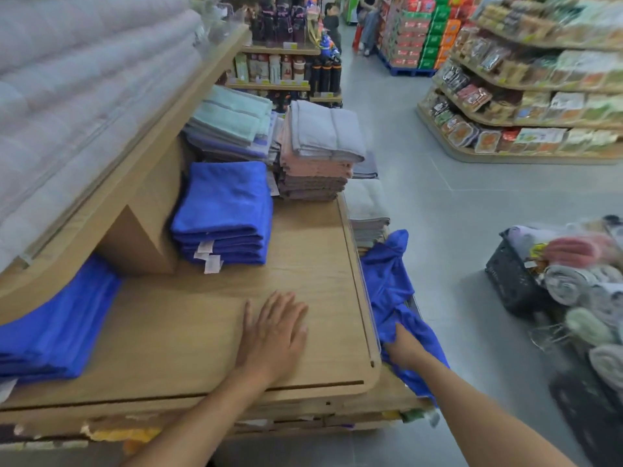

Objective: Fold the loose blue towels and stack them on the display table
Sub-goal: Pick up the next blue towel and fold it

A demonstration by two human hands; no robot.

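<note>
A stack of folded blue towels with white tags stands on the wooden display table, toward its back. A second pile of folded blue towels lies at the table's left, under the slanted shelf. Loose blue towels hang crumpled just beyond the table's right edge, lower than the tabletop. My left hand lies flat on the bare wood with straight fingers. My right hand reaches past the right edge and grips the loose blue cloth; its fingers are buried in the folds.
Stacks of pink, grey and mint towels fill the table's far end. A slanted shelf of pale bedding overhangs the left. A black basket with rolled towels stands on the floor at right. Shelves of packaged goods line the aisle.
</note>
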